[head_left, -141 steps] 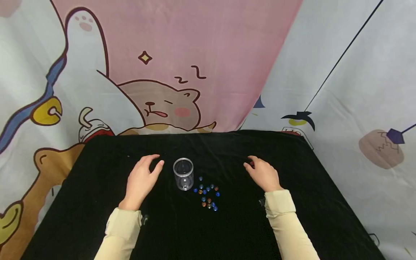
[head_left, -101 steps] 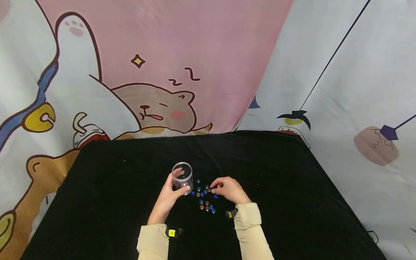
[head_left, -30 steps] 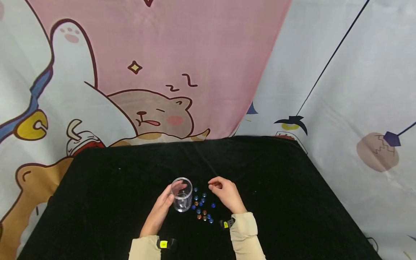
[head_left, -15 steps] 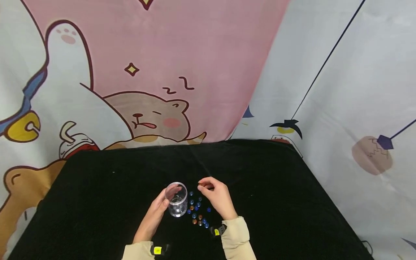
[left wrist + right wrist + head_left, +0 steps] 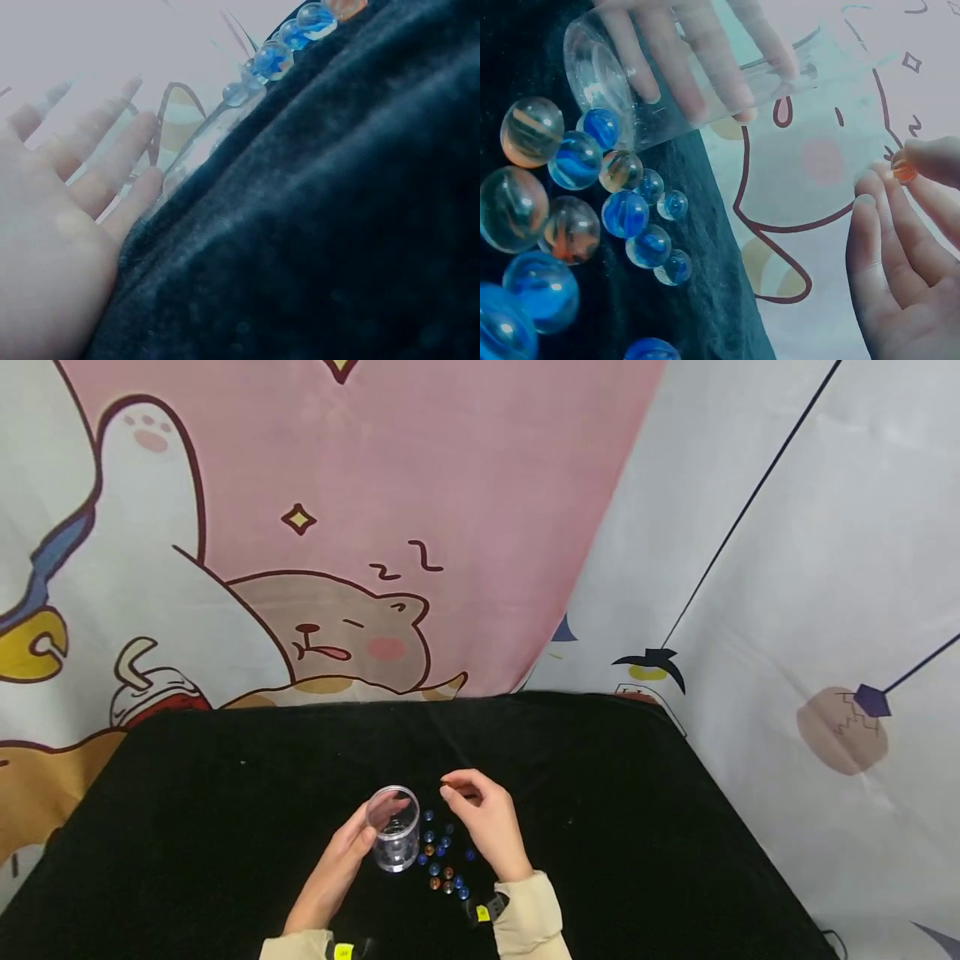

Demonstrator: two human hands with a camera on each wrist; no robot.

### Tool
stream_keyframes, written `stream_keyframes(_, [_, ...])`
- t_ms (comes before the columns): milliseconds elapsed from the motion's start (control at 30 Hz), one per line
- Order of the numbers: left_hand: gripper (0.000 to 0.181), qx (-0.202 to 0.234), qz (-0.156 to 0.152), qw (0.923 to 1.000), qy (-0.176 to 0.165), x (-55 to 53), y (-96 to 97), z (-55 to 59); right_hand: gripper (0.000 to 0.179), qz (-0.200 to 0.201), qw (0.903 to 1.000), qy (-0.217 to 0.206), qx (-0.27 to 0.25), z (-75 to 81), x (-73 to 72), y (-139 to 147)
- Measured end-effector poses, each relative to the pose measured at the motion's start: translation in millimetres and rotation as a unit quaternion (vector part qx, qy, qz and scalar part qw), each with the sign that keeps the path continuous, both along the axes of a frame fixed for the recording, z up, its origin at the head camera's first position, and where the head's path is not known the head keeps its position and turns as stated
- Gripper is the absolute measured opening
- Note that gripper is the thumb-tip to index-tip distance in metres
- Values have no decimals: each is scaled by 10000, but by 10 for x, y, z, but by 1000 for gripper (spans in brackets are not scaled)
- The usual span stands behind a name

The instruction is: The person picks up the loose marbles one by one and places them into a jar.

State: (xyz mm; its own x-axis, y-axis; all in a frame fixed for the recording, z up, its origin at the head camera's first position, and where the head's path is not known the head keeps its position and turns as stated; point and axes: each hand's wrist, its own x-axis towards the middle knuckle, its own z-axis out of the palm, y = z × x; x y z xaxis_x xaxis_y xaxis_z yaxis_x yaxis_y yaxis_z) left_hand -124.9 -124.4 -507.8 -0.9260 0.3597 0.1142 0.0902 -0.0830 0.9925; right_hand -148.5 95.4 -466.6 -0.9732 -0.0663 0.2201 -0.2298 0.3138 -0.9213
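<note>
A clear plastic jar (image 5: 396, 850) stands on the black cloth, its open mouth facing up. My left hand (image 5: 330, 868) holds it from the left, thumb at the near side and fingers round the far side. Just right of the jar's rim, my right hand (image 5: 491, 827) pinches an orange marble (image 5: 904, 169) between thumb and fingertips, above the cloth. Below that hand lie several loose glass marbles (image 5: 625, 214), blue and orange, close to the jar's base. In the left wrist view the jar is only faintly visible against my left palm (image 5: 52, 247).
The black cloth (image 5: 637, 852) covers the table up to its back edge. Behind it hangs a pale backdrop (image 5: 480, 510) printed with cartoon animals. Both wrists wear small dark cameras with yellow labels.
From apart, my hands came in; the left took hold of the jar. My right hand picked an orange marble out of the group, raised it and carried it left towards the jar's mouth.
</note>
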Motion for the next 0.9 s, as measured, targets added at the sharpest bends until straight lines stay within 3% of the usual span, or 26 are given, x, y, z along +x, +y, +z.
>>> stream_keyframes(300, [38,82,13,10000,-53,56,-14,-4,23,-88,10000,-9,3,114,84,19])
stream_keyframes(500, [43,353,-179,9991,130,32,7,-2,20,249,9996,-52,-149,387,169,-14])
stream_keyframes(633, [43,444,-13,9990,56,-1,26,27,18,391,9990,-69,-222,513,203,-70])
stream_keyframes(900, [46,543,177,9976,383,-1,-10,-35,17,514,9982,-29,-317,523,238,-118])
